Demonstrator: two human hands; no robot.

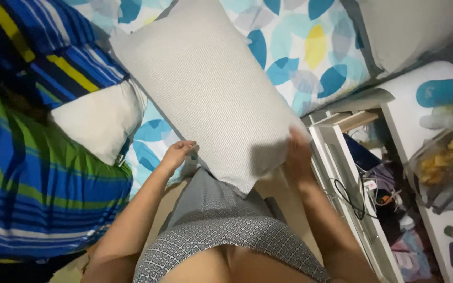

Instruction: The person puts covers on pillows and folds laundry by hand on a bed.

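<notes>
Far to the left of the left hand lies a striped blanket (22,173) in blue, green and yellow, with a small white pillow (100,120) resting against it. The left hand (176,154) touches the lower left edge of the big grey pillow (211,89); its fingers are curled at the edge, but I cannot tell if they really grip it. The pillow stands tilted between both hands, over a bedsheet (300,47) with blue and yellow leaf shapes. The right hand (297,154) presses flat against the pillow's lower right corner (the picture is blurred there). To the right of this hand is a white shelf (336,136) with cables and small things.
</notes>
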